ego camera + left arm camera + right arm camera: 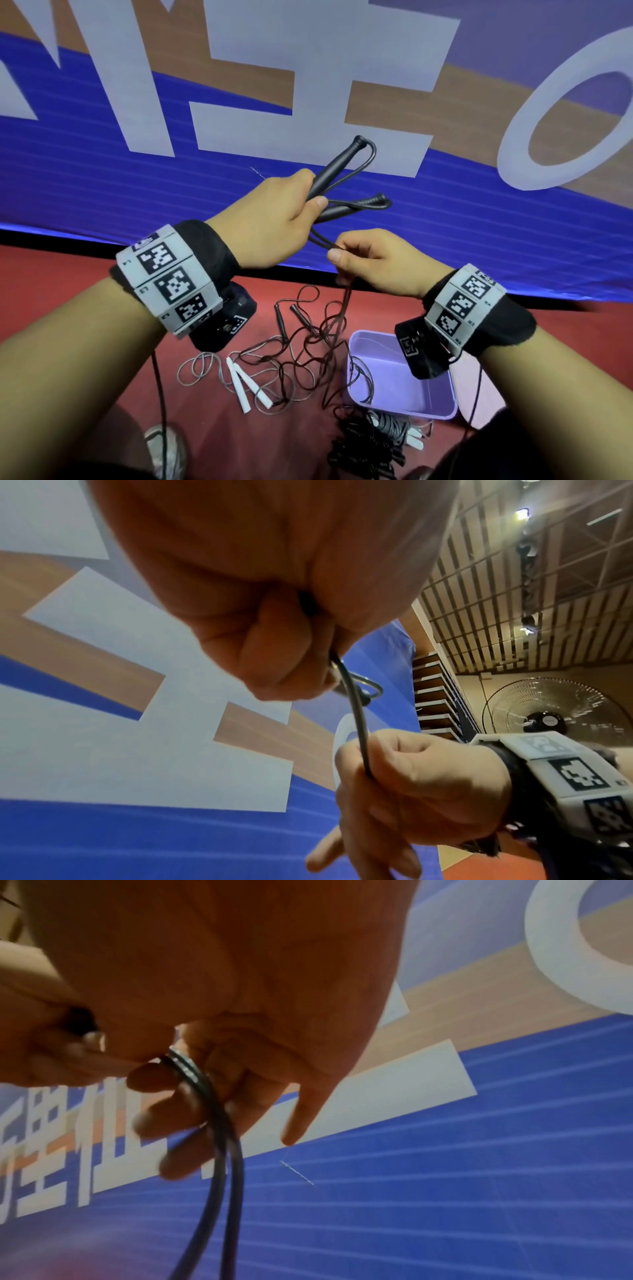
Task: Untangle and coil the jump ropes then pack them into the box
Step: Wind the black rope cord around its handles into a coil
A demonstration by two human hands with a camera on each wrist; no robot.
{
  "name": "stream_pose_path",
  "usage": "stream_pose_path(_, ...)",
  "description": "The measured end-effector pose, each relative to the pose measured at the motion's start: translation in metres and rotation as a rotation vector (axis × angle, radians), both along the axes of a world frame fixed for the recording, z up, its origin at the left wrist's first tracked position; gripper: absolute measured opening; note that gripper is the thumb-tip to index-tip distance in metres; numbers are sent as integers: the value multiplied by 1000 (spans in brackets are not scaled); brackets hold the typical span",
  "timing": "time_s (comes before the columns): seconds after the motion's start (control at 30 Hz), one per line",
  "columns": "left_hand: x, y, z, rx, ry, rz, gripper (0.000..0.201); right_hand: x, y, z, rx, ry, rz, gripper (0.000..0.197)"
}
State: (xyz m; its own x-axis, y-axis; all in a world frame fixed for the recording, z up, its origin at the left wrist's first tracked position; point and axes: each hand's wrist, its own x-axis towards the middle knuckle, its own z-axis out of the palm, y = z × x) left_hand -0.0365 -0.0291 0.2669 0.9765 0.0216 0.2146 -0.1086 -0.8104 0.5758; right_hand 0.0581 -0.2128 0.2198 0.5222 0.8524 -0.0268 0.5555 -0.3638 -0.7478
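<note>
My left hand (291,212) is raised and grips the two black handles (337,164) of one jump rope, which point up and to the right. Its black cord (346,305) runs doubled from the handles down through my right hand (363,257), which pinches it just below the left hand. The cord hangs on to a tangle of black rope (301,356) on the red floor. A second pair of black handles (291,318) lies in that tangle. In the right wrist view the doubled cord (219,1137) passes through my curled fingers (178,1104).
A lilac box (397,407) stands open on the floor at the right, a thin cord inside. A grey rope with white handles (246,383) lies left of the tangle. Coiled black and grey ropes (373,442) lie before the box. A blue banner wall (137,178) stands ahead.
</note>
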Motion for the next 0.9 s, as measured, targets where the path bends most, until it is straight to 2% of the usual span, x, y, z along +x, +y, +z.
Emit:
stream_pose_path(0.07,-2,-1,2,-5,33,-46,26,3,-1,0,-3,-19,-32,38)
stream_pose_path(0.2,-7,-11,4,-134,211,-202,22,9,-1,1,-95,-31,-43,23)
stream_pose_path(0.27,-10,-14,2,-184,338,-279,19,11,1,2,-186,-117,-21,31)
stream_pose_path(0.3,-11,-15,1,-184,391,-312,18,12,1,2,-169,-148,-10,35)
stream_pose_path(0.37,-11,-16,0,-125,471,-351,17,17,-1,1,-88,-132,8,38)
stream_pose_path(0.43,-11,-17,0,-28,540,-347,16,21,-5,2,-86,-174,49,36)
stream_pose_path(0.5,-11,-19,1,82,584,-339,20,26,-7,3,-126,-213,66,22)
stream_pose_path(0.57,-13,-21,3,211,618,-336,23,30,-10,6,-127,-179,54,10)
stream_pose_path(0.67,-17,-26,-1,445,700,-328,22,32,-13,9,-131,-93,44,6)
stream_pose_path(0.77,-16,-32,-12,552,738,-293,21,30,-10,11,-188,-242,63,9)
stream_pose_path(0.9,-3,-24,-18,497,656,-148,22,20,-5,18,-111,-505,31,16)
